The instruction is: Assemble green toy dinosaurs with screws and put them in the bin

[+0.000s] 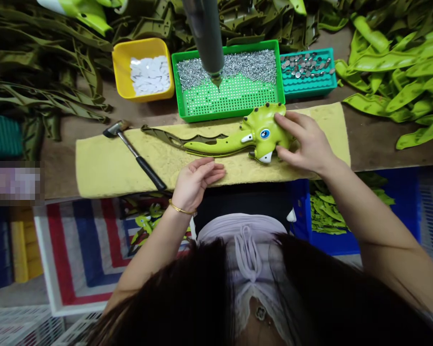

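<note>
Lime-green plastic makes up the toy, which lies across the mat, right of its middle. Its head, with a blue eye and white horns, points right of the mat's centre; its long handle runs left. Beside and under the handle is a brown strip, which reaches past the handle's left end.

The right hand touches the head's right side over the mat, thumb and fingers spread apart; I cannot tell how firmly they grip. The left hand, at the mat's near edge, is loosely curled just below the handle, with nothing visible in it. The two hands are apart. A gold bracelet circles the left wrist.

On the mat's left part lies a hammer. Just beyond the mat, on the tabletop, stand a yellow bin of white pieces, a green tray of screws and a teal tray of metal discs. A driver hangs over the green tray.

Brown parts heap up beyond the mat, green parts to its right. Below its near edge are a striped crate, left, and a blue crate, right, both holding green pieces.
</note>
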Action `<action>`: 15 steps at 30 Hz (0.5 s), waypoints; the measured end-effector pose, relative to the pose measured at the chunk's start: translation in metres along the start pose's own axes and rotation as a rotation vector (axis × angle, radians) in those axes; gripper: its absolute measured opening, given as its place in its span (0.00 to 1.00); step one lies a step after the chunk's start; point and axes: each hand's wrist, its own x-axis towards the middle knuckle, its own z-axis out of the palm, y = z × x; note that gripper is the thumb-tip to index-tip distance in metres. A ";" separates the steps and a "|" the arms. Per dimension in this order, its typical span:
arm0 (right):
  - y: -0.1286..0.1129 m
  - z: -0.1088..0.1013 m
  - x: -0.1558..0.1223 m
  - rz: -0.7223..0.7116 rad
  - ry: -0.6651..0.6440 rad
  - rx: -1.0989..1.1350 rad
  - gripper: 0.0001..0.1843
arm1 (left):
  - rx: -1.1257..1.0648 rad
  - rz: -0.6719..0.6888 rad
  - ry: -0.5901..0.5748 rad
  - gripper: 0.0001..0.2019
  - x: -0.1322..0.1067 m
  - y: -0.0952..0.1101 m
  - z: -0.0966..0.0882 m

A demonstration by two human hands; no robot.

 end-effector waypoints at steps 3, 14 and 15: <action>0.000 0.002 0.000 -0.003 0.000 -0.001 0.38 | -0.007 -0.002 0.010 0.12 0.000 0.000 0.000; 0.001 0.003 0.000 -0.034 -0.016 0.016 0.37 | -0.001 0.000 0.030 0.10 -0.001 0.000 0.002; 0.001 0.004 0.000 -0.037 -0.020 0.009 0.37 | 0.005 0.000 0.033 0.09 -0.002 0.000 0.001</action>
